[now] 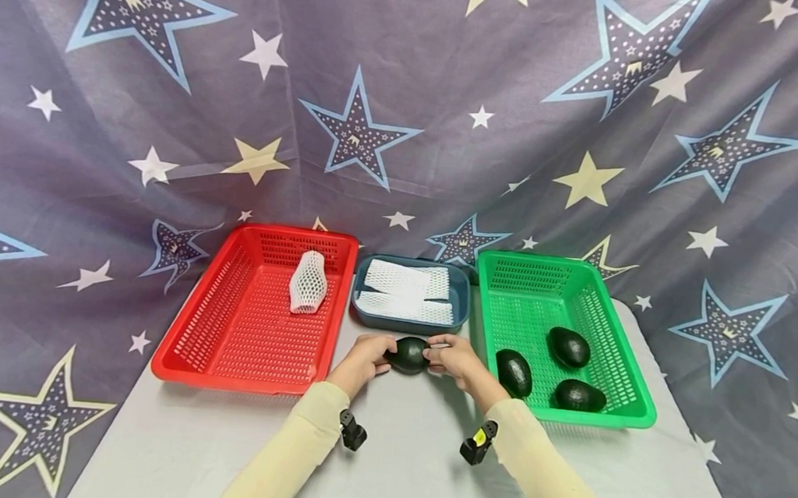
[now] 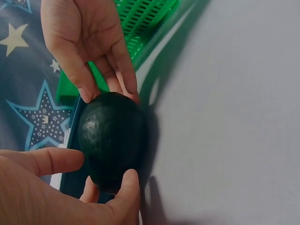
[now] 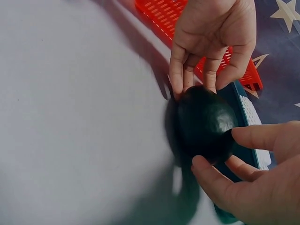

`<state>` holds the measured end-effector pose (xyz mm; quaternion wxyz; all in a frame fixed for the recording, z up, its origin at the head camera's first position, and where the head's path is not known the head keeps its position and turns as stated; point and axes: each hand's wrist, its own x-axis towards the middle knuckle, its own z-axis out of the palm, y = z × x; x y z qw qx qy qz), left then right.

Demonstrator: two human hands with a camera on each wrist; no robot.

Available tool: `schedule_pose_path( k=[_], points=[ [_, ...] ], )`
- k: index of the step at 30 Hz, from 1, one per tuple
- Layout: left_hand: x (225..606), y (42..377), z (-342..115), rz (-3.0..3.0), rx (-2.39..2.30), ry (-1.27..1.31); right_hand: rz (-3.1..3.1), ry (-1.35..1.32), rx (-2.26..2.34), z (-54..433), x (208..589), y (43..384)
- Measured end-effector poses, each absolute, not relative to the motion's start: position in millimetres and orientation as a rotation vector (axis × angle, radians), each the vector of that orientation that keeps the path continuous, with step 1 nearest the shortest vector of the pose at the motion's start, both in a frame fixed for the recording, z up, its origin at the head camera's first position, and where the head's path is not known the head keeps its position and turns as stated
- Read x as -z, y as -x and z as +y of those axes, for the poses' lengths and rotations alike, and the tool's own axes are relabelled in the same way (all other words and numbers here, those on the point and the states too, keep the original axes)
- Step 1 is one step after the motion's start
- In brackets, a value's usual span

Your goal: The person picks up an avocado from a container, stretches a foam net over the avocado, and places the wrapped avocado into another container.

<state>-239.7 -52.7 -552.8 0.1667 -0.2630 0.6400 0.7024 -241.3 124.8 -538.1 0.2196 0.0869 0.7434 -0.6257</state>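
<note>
A dark green avocado (image 1: pixel 408 355) is held sideways between the two hands, close over the table in front of the blue tray. My left hand (image 1: pixel 362 361) grips its narrower end, thumb and fingers around the tip, as the left wrist view shows. At the rounder end my right hand (image 1: pixel 459 360) holds it with thumb and fingertips. The right wrist view shows the avocado's (image 3: pixel 204 124) glossy skin. Just behind it, the dark blue tray (image 1: pixel 407 326) holds white foam net sleeves (image 1: pixel 407 281) lying flat.
On the left stands a red basket (image 1: pixel 240 384) with one netted item (image 1: pixel 309 282) inside. A green basket (image 1: pixel 627 337) on the right contains three avocados (image 1: pixel 569 347). The white table (image 1: pixel 410 469) ends at a star-patterned curtain (image 1: pixel 415 47) behind the containers.
</note>
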Motion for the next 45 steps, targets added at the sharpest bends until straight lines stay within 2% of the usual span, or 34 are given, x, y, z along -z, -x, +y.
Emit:
schedule_pose_path(
  k=[28, 35, 45],
  points=[
    [552.8, 241.3, -48.9, 1.794, -2.025, 0.782, 2.117, -0.236, 1.683, 128.5, 531.5, 244.6],
    [552.2, 241.1, -51.0, 1.800, -2.018, 0.790, 2.296, -0.115, 1.566, 126.2, 507.6, 257.7],
    [553.3, 238.6, -51.4, 1.830, -2.017, 0.765, 2.511, 0.063, 1.391, 127.4, 456.6, 299.2]
  ],
)
